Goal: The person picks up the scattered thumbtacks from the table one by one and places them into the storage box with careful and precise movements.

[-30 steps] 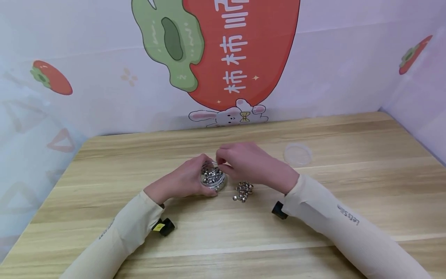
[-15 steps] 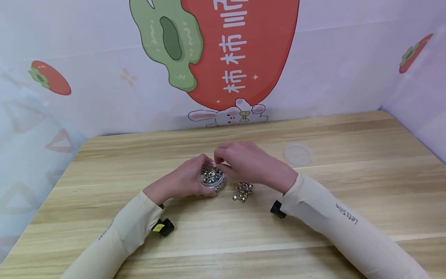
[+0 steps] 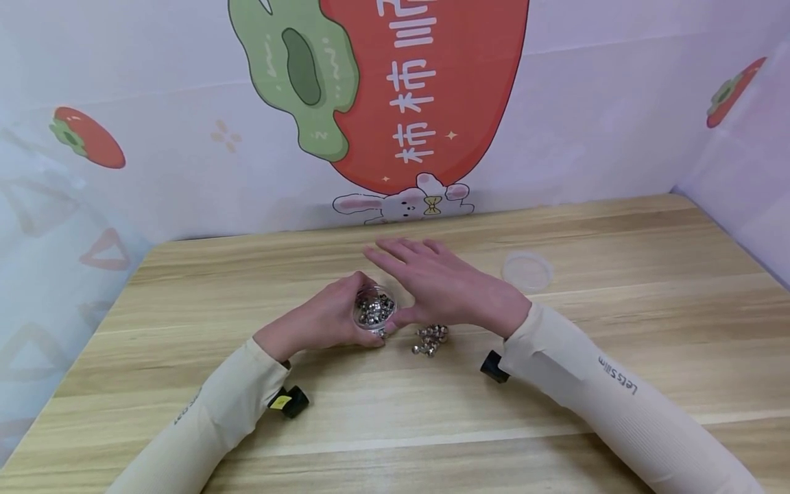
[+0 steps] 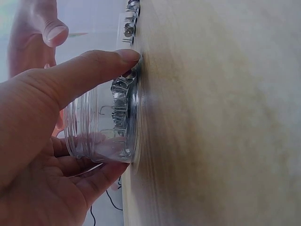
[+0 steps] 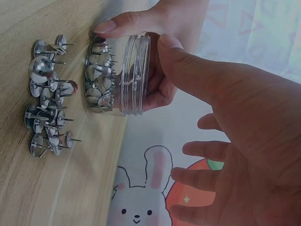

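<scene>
My left hand [image 3: 330, 314] grips a clear screw-neck plastic jar [image 5: 135, 77], thumb on the near side and fingers around the far side. The jar stands upright on the table, its mouth uncovered. Silver dome-headed thumbtacks [image 5: 99, 77] cover its bottom. Above and to the right of the jar, my right hand [image 3: 444, 285] is spread with straight fingers. Nothing shows in it, and the thumb is close to the jar's mouth. A small pile of the same thumbtacks [image 3: 430, 339] lies on the table right of the jar, below the right hand.
A clear round lid [image 3: 527, 272] lies flat on the wooden table [image 3: 395, 412], behind and right of the right hand. A printed cloth backdrop [image 3: 185, 151] rises along the table's back edge. Black wrist cameras [image 3: 295, 402] hang under both forearms.
My right hand's bunched fingers have opened and spread, lifting slightly away from the jar's mouth. The left hand and the jar have kept their place. The pile looks the same.
</scene>
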`<state>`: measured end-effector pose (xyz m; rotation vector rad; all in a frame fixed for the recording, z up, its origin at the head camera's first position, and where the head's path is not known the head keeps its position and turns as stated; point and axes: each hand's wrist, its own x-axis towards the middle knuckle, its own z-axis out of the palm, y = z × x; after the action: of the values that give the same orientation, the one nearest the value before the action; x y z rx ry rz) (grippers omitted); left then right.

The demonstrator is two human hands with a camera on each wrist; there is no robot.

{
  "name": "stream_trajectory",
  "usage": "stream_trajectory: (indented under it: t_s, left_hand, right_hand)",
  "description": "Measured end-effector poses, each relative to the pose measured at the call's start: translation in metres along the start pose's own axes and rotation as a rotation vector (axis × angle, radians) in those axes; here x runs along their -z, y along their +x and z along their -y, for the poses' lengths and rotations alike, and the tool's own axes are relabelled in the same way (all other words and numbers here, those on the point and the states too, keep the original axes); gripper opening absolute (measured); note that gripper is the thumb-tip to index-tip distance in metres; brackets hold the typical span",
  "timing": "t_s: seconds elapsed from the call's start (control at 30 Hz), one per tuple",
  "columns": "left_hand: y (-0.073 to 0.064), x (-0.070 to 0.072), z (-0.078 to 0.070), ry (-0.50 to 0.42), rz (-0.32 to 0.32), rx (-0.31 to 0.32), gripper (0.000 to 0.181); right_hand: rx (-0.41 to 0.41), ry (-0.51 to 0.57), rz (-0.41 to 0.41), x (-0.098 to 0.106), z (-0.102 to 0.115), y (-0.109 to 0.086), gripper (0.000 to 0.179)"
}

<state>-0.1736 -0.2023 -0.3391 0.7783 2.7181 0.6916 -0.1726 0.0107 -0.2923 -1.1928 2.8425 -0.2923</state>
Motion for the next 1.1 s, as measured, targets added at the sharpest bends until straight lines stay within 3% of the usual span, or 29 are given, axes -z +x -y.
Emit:
stream_trajectory:
  t_s: [0.3, 0.6, 0.8, 1.1]
  left_hand:
    - [-0.002, 0.000, 0.001, -0.015, 0.003, 0.011, 0.073]
    - [-0.001, -0.001, -0.001, -0.025, 0.011, 0.028, 0.076]
    - [0.000, 0.001, -0.002, -0.016, 0.011, 0.039, 0.077]
    - [-0.001, 0.001, -0.001, -0.020, 0.022, 0.048, 0.078]
  right_hand:
    - [-0.009, 0.009, 0.039, -0.002, -0.001, 0.001, 0.098]
    - [-0.125, 0.036, 0.118, 0.004, -0.017, -0.015, 0.088]
    - [-0.136, 0.051, 0.112, 0.001, -0.022, -0.017, 0.081]
    - [-0.090, 0.047, 0.110, -0.014, -0.024, -0.012, 0.046]
